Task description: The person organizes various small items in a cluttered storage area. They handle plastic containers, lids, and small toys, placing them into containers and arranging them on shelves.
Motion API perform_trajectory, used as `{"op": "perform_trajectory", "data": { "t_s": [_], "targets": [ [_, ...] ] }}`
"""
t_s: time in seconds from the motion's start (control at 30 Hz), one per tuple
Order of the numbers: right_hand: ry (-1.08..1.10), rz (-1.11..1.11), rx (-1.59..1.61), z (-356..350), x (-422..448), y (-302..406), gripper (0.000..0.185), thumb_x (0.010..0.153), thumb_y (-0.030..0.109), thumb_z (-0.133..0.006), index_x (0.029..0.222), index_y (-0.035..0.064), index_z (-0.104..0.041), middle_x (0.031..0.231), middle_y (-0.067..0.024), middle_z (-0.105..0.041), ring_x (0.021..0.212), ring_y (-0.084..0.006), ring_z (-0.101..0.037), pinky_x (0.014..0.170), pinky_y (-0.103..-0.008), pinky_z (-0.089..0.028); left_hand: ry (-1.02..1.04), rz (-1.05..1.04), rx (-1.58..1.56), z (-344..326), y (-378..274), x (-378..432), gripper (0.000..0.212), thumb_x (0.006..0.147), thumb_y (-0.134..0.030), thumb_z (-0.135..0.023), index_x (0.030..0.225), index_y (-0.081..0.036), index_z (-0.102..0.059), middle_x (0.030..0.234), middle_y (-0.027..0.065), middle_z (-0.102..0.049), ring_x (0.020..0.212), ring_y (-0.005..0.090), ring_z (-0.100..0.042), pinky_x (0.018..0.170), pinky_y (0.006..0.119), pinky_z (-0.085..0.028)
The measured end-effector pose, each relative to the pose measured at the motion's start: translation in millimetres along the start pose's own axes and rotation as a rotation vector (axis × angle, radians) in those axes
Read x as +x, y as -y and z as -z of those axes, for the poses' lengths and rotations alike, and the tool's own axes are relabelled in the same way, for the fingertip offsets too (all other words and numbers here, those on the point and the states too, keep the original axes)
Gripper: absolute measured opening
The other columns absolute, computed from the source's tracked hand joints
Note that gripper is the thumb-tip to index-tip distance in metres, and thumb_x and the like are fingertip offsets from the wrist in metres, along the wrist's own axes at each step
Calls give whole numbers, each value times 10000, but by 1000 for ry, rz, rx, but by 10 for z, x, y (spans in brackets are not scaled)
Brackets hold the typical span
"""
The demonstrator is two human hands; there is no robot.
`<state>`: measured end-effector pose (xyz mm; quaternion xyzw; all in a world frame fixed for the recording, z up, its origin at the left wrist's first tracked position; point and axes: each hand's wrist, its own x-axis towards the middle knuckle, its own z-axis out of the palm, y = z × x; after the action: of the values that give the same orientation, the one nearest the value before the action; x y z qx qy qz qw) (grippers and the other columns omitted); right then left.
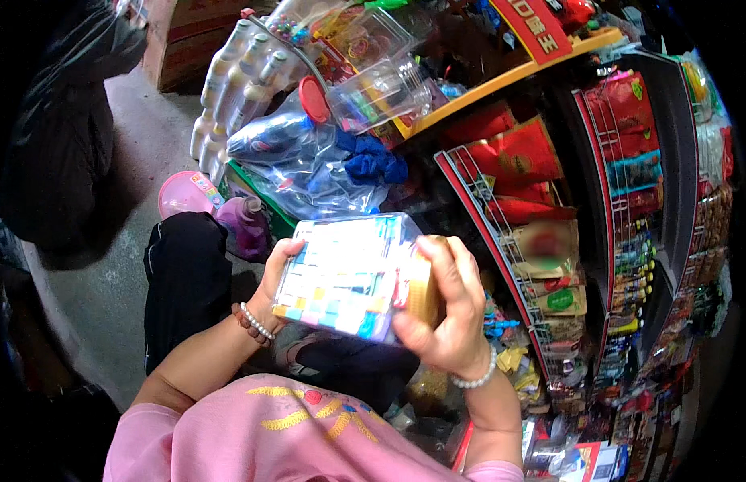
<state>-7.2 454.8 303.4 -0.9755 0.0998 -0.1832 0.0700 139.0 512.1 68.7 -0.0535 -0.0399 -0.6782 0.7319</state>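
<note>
Both my hands hold a clear plastic jar (340, 274) with small pastel-coloured squares inside, lying on its side above my lap. The fingers of my left hand (276, 277) grip its base end. My right hand (448, 301) is around the gold-coloured screw lid (422, 286), thumb below and fingers over the top. Glare washes out much of the jar's upper side. Past the jar, a clear plastic bag (313, 175) with blue items lies over a green-edged box.
Shelves with red packets (517, 156) curve along the right. White bottles (246, 78) in wrap stand at the upper left. A pink-purple bottle (243, 223) stands beside my knee. A person in dark trousers (66, 144) is at the far left.
</note>
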Motion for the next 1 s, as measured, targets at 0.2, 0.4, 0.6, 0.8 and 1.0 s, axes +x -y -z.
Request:
{"op": "perform_trajectory", "data": {
  "t_s": [0.2,0.4,0.6,0.8,1.0],
  "targets": [
    [-51,-413,238,-458,-480,-195,704,833,340,-685,1407,10,-444,1254,-220,-501,1122,-358,-524,1023,-416,-377,-53,131,-178,166,154,-229,724,973,-569,-444,1468,-49,-356,1464,216,-438,1300,367,-495,1073,509,-407],
    [-54,-367,76,-554,-859,51,740,843,528,-678,1348,8,-529,1332,-335,-427,1083,-432,-537,977,-480,-412,-234,297,-80,201,342,-389,607,1016,-455,-436,1396,19,-422,1340,218,-551,1149,298,-623,954,415,-534],
    [12,-302,62,-538,-957,103,692,797,478,-726,1316,46,-576,1317,-386,-387,1058,-471,-534,944,-499,-435,-306,341,-61,402,410,-487,607,1000,-409,-495,1404,34,-406,1366,242,-527,1210,327,-581,1029,448,-477],
    [47,-255,82,-549,-1067,-74,695,789,485,-725,1318,63,-563,1313,-411,-362,1076,-510,-519,923,-528,-444,-340,406,-86,512,497,-394,588,970,-366,-555,1383,33,-430,1314,221,-573,1142,298,-626,973,412,-519],
    [43,-275,99,-670,-1284,-395,692,785,456,-727,1331,67,-555,1324,-385,-365,1066,-497,-519,934,-535,-442,-415,393,-24,680,654,-249,574,958,-366,-575,1341,46,-460,1249,218,-615,1061,276,-669,909,396,-561]
  ]
}}
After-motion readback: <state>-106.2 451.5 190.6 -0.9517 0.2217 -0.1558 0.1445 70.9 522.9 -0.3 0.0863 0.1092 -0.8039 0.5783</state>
